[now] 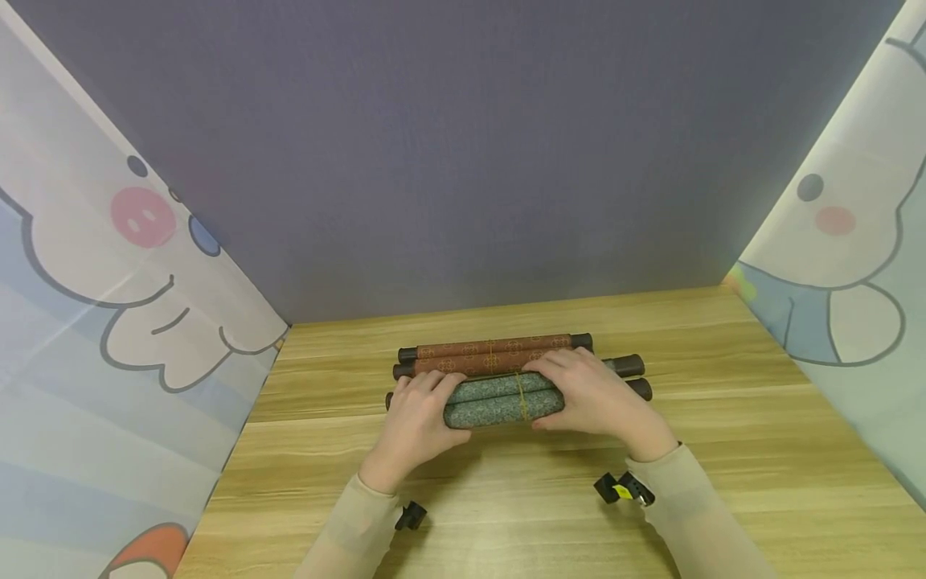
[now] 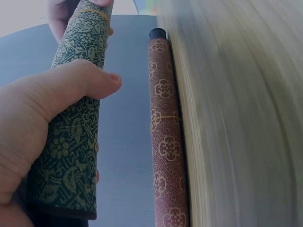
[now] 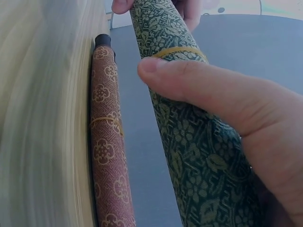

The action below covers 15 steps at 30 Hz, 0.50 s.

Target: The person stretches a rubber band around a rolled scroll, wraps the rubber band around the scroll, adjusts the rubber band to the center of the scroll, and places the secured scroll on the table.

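Observation:
A green patterned scroll (image 1: 492, 408), rolled up from both ends and tied with a thin yellow band, is held off the table by both hands. My left hand (image 1: 415, 418) grips its left part, the thumb (image 2: 90, 78) lying across the near roll. On the right part, near the band, my right hand (image 1: 595, 396) grips it, thumb (image 3: 189, 78) along the cloth. Dark end knobs (image 1: 628, 365) stick out beyond the right hand. Just behind lies a reddish-brown scroll (image 1: 470, 363) with gold flower patterns, also tied with a yellow band, resting on the table and touched by neither hand.
The wood-grain table (image 1: 318, 482) reaches back to a grey upright panel (image 1: 463, 161). Cartoon-printed sheets stand at the left (image 1: 87, 322) and right (image 1: 854, 281). Black wrist cameras hang under both sleeves.

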Each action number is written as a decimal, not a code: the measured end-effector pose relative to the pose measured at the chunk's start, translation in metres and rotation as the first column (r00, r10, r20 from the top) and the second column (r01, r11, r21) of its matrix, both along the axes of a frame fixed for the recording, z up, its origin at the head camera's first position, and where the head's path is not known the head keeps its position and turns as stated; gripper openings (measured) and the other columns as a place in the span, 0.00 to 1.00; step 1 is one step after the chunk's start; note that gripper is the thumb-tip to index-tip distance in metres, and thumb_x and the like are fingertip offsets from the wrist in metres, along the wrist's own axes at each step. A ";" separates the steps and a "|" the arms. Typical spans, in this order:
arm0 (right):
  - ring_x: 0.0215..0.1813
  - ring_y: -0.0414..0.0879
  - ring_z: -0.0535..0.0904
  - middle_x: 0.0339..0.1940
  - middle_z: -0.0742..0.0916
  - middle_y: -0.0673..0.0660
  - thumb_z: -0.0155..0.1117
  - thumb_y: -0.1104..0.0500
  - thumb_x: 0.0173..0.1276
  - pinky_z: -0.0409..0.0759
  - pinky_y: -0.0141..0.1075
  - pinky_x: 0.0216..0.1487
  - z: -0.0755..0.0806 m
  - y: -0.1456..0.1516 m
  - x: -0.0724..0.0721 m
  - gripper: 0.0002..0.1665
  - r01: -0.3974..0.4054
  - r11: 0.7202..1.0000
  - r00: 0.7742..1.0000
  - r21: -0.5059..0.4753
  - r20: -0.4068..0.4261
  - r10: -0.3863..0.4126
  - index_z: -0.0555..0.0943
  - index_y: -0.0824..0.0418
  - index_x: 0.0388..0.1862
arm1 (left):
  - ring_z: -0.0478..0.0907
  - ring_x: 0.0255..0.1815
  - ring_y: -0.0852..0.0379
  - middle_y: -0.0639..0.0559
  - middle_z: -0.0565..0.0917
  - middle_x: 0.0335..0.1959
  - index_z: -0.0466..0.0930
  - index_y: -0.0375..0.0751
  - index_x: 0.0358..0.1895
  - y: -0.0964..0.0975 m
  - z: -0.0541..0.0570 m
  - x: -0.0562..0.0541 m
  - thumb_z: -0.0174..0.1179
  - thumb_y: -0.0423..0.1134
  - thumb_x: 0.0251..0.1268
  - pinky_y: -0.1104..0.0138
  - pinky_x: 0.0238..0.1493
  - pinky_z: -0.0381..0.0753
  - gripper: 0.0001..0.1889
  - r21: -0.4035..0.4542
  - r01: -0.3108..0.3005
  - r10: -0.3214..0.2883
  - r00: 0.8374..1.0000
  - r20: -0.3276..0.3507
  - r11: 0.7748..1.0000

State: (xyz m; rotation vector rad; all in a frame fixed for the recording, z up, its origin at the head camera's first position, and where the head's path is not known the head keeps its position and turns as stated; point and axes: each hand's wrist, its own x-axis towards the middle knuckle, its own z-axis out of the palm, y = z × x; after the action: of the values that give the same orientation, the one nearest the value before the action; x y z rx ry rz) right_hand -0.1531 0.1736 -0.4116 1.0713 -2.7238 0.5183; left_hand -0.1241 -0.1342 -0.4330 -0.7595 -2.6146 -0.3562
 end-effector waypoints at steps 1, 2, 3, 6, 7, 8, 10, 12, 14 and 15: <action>0.65 0.59 0.85 0.62 0.89 0.57 0.92 0.39 0.52 0.73 0.70 0.72 0.000 -0.001 0.000 0.49 -0.007 1.000 1.000 -0.001 0.001 0.007 0.84 0.56 0.70 | 0.86 0.49 0.43 0.47 0.90 0.50 0.85 0.45 0.64 0.001 0.000 0.001 0.94 0.52 0.32 0.46 0.48 0.78 0.47 0.001 0.000 0.000 1.000 -0.004 1.000; 0.65 0.59 0.85 0.63 0.89 0.57 0.92 0.39 0.52 0.73 0.70 0.72 0.000 -0.001 0.000 0.49 -0.014 1.000 1.000 -0.003 0.006 0.014 0.83 0.57 0.70 | 0.86 0.49 0.43 0.47 0.90 0.50 0.85 0.46 0.64 0.001 0.000 0.001 0.94 0.52 0.32 0.44 0.48 0.79 0.47 -0.001 -0.002 0.002 1.000 -0.010 1.000; 0.66 0.59 0.85 0.63 0.89 0.58 0.91 0.39 0.53 0.72 0.69 0.73 0.000 -0.002 0.001 0.50 -0.022 1.000 1.000 -0.004 0.011 0.022 0.83 0.58 0.70 | 0.87 0.49 0.43 0.47 0.90 0.50 0.85 0.46 0.64 0.002 0.000 0.002 0.94 0.53 0.32 0.43 0.49 0.80 0.47 0.000 -0.002 0.002 1.000 -0.014 1.000; 0.66 0.60 0.84 0.64 0.88 0.59 0.91 0.38 0.53 0.72 0.68 0.74 0.001 -0.005 0.002 0.51 -0.039 0.999 0.999 -0.001 0.021 0.039 0.83 0.60 0.71 | 0.87 0.50 0.43 0.47 0.90 0.50 0.85 0.47 0.63 0.006 -0.001 0.003 0.94 0.53 0.32 0.41 0.50 0.81 0.46 0.002 0.003 -0.003 1.000 -0.017 1.000; 0.67 0.60 0.84 0.64 0.88 0.60 0.91 0.38 0.53 0.71 0.68 0.74 0.001 -0.006 0.002 0.52 -0.041 0.999 0.999 0.000 0.022 0.041 0.83 0.61 0.71 | 0.87 0.50 0.43 0.48 0.90 0.50 0.85 0.46 0.63 0.007 -0.001 0.004 0.93 0.53 0.33 0.41 0.51 0.82 0.46 0.003 0.003 -0.003 1.000 -0.014 1.000; 0.67 0.60 0.84 0.65 0.88 0.60 0.91 0.38 0.52 0.70 0.68 0.75 0.001 -0.007 0.003 0.52 -0.041 0.999 0.999 0.001 0.022 0.041 0.83 0.61 0.71 | 0.87 0.50 0.43 0.48 0.90 0.51 0.85 0.46 0.63 0.009 -0.001 0.004 0.93 0.54 0.33 0.41 0.52 0.82 0.46 0.002 0.001 -0.001 1.000 -0.012 1.000; 0.66 0.59 0.85 0.65 0.88 0.59 0.91 0.38 0.52 0.71 0.68 0.75 0.001 -0.010 0.004 0.52 -0.049 0.999 0.999 0.004 0.015 0.049 0.83 0.61 0.71 | 0.87 0.50 0.44 0.48 0.90 0.51 0.85 0.46 0.64 0.011 -0.001 0.005 0.93 0.53 0.33 0.42 0.51 0.81 0.46 0.012 0.005 -0.005 1.000 0.000 1.000; 0.66 0.58 0.85 0.65 0.89 0.59 0.90 0.36 0.53 0.72 0.67 0.74 0.000 -0.014 0.005 0.53 -0.063 0.998 0.998 0.012 0.006 0.063 0.83 0.61 0.71 | 0.87 0.50 0.44 0.48 0.90 0.51 0.85 0.46 0.64 0.013 -0.001 0.006 0.93 0.52 0.34 0.42 0.51 0.81 0.46 0.014 0.005 -0.005 1.000 0.008 1.000; 0.66 0.57 0.85 0.65 0.88 0.59 0.89 0.35 0.54 0.73 0.67 0.74 -0.001 -0.018 0.006 0.53 -0.081 0.996 0.997 0.026 -0.006 0.081 0.82 0.62 0.71 | 0.87 0.50 0.45 0.47 0.90 0.51 0.86 0.45 0.63 0.014 -0.001 0.007 0.93 0.51 0.35 0.43 0.51 0.81 0.45 0.015 0.010 -0.011 1.000 0.010 1.000; 0.65 0.56 0.86 0.65 0.89 0.58 0.88 0.34 0.54 0.74 0.66 0.73 -0.002 -0.021 0.007 0.53 -0.094 0.995 0.995 0.031 -0.017 0.095 0.82 0.62 0.71 | 0.88 0.49 0.45 0.47 0.90 0.50 0.86 0.45 0.63 0.015 -0.001 0.007 0.92 0.51 0.35 0.44 0.50 0.81 0.44 0.016 0.014 -0.014 1.000 0.008 1.000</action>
State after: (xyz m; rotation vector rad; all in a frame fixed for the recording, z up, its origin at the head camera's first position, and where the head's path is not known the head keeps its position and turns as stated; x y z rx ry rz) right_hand -0.1464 0.1527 -0.4141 1.2111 -2.6836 0.4799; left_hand -0.1172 -0.1191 -0.4344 -0.7726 -2.6122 -0.3838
